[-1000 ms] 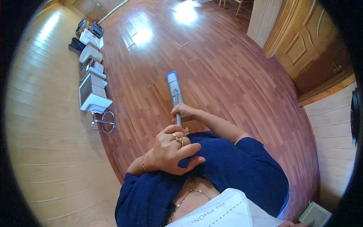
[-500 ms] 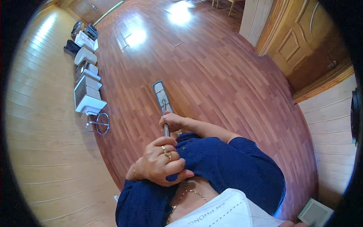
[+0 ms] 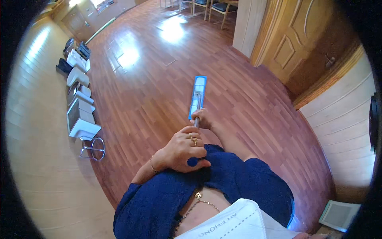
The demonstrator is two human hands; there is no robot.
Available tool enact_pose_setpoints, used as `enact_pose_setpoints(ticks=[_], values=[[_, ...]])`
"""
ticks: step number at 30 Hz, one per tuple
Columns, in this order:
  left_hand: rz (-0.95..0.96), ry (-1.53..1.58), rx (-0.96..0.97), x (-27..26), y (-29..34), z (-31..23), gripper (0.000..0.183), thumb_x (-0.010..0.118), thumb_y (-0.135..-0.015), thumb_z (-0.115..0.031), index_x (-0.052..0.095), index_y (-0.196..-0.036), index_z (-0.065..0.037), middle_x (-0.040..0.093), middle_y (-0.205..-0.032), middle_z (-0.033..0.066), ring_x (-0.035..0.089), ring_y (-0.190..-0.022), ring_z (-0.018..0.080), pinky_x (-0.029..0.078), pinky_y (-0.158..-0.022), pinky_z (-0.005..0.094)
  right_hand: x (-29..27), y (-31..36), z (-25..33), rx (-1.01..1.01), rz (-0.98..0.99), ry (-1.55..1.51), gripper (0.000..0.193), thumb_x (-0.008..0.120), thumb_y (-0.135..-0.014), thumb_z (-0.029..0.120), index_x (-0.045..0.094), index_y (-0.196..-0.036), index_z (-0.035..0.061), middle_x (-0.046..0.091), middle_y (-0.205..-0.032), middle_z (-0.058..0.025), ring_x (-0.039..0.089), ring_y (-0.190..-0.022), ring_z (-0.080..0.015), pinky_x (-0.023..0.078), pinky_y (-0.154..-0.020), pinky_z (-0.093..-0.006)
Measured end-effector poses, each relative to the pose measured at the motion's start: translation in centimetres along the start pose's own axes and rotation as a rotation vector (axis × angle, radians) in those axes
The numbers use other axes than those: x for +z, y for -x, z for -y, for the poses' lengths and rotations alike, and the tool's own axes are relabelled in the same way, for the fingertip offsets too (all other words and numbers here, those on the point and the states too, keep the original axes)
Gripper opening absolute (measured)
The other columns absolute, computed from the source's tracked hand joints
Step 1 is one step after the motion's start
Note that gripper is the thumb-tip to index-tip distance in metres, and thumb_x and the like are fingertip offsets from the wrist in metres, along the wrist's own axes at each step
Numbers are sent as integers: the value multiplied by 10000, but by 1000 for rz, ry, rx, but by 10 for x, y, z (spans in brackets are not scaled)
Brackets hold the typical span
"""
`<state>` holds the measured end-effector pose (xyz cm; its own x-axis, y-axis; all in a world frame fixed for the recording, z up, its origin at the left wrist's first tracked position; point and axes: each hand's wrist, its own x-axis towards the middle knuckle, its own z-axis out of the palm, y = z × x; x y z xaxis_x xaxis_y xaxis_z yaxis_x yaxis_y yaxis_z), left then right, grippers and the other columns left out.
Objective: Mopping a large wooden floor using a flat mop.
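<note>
A flat mop (image 3: 200, 85) with a long blue-edged head lies on the reddish wood floor ahead of me. Its grey metal pole rises toward my chest. Near the pole's top end, my left hand (image 3: 185, 149) is wrapped round it, rings and a bracelet showing; the blue end cap peeks out below the fingers. Farther down the pole, close to the mop head, my right hand (image 3: 202, 118) grips it with the arm stretched out. Part of the pole is hidden behind both hands.
Along the left wall stand a chrome stool base (image 3: 92, 149), a white box-shaped unit (image 3: 83, 121) and several white fixtures. On the right are a wooden door (image 3: 294, 51) and a pale panel (image 3: 339, 215) on the floor. Chairs (image 3: 223, 10) stand at the far end.
The mop head has swung to the right and is more upright in the picture. Both hands moved right with the pole, and the view shifted to show more of the far room.
</note>
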<state>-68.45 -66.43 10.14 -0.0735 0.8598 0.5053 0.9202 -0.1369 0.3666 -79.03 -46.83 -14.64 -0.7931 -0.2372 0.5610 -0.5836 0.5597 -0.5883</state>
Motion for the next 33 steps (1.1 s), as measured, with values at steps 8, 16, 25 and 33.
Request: enact_pose_setpoints(ticks=[8, 16, 25, 33], values=[[15, 185, 103, 15, 34, 58, 186, 728, -772, -231, 627, -885, -122, 621, -790, 60, 615, -861, 235, 346, -975, 457, -15, 35, -33, 239, -138, 263, 236, 745, -709, 171, 559, -629, 49, 532, -602, -126, 540, -536, -246, 423, -525, -378], [-13, 352, 121, 14, 75, 129, 169, 711, -818, -257, 627, -907, -140, 618, -835, 52, 608, -863, 226, 346, -949, 464, -3, 56, -34, 513, -289, 210, 222, 704, -704, 108, 506, -615, 59, 431, -594, -80, 451, -554, -209, 383, -524, -376], [133, 653, 112, -27, 68, 200, 142, 670, -871, -181, 642, -976, -89, 653, -952, 70, 602, -925, 231, 342, -952, 399, 1, 73, -38, 989, -618, -612, 281, 501, -826, 226, 456, -575, 107, 391, -590, -2, 427, -565, -130, 399, -513, -303], [249, 859, 164, -92, 16, 252, 130, 667, -863, -163, 649, -923, -49, 669, -938, 106, 619, -902, 274, 428, -857, 393, -3, 45, -9, 1066, -439, -51, 165, 645, -694, 202, 560, -702, 60, 558, -666, -167, 577, -684, -360, 455, -656, -448]])
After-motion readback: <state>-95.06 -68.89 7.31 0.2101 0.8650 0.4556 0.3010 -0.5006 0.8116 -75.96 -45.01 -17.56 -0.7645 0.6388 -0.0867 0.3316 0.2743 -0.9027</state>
